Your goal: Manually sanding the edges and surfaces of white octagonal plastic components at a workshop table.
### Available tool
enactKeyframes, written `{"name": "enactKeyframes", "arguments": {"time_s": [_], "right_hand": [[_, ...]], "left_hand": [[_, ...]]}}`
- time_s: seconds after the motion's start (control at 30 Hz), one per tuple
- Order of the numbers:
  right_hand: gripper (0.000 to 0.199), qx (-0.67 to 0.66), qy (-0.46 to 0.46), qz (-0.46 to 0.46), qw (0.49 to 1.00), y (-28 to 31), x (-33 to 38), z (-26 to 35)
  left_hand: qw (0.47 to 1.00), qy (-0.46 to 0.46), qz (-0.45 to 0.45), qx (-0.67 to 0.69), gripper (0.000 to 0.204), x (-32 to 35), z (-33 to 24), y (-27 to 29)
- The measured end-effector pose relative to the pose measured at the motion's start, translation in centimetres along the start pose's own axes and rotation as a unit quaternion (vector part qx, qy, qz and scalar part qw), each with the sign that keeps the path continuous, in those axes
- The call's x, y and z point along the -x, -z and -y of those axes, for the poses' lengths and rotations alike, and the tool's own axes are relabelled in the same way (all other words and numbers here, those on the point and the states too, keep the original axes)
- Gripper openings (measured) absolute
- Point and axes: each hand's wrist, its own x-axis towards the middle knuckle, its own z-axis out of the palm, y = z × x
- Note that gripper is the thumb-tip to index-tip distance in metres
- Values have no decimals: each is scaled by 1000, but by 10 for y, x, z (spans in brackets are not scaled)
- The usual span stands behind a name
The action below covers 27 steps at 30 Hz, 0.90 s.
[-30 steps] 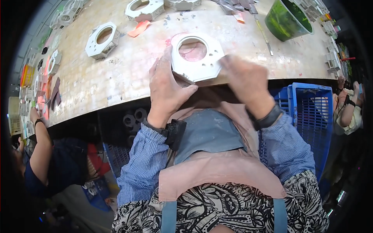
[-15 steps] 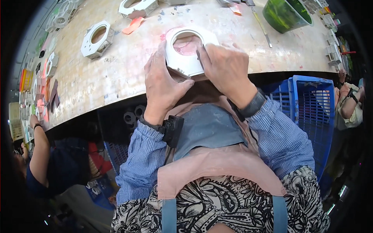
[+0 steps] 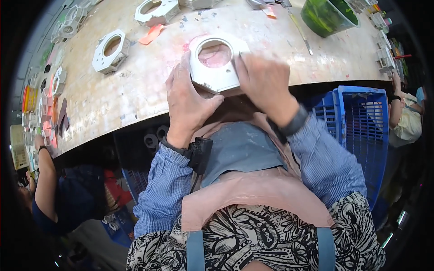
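Observation:
A white octagonal housing [image 3: 221, 79] with a big round opening stands at the table's near edge, its flat face toward me. My left hand [image 3: 187, 97] is closed around its left side, with the thumb along the lower edge. On the opposite side, my right hand [image 3: 264, 86] has its fingers bent and pressed at the face beside the opening; it is partly smeared by motion. Only a dark bit of what looks like a sandpaper strip [image 3: 240, 54] shows at its fingertips. Through the opening I see the pink-stained tabletop.
More white housings [image 3: 110, 50] stand on the table [image 3: 135, 86], with an orange scrap [image 3: 152, 34] nearby. A green tub [image 3: 327, 18] and a thin yellow-handled tool [image 3: 300, 31] lie at far right. Blue crates [image 3: 361, 131] stand below the edge. Another person's arm [image 3: 45, 176] is at left.
My right hand has shifted slightly along the housing's face, and the dark strip shows less. The housing stays in my left hand. The whole view has moved a little.

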Motion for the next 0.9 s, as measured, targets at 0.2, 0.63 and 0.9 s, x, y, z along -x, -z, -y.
{"name": "enactKeyframes", "arguments": {"time_s": [0.2, 0.63, 0.9], "right_hand": [[28, -28, 67, -30, 997, 6, 21, 7], [31, 37, -63, 10, 997, 7, 4, -15], [30, 40, -93, 4, 995, 8, -2, -30]], "left_hand": [[1000, 3, 2, 10, 104, 1, 2, -2], [1000, 6, -7, -14, 100, 1, 0, -4], [1000, 21, -3, -16, 100, 0, -5, -3]]}}
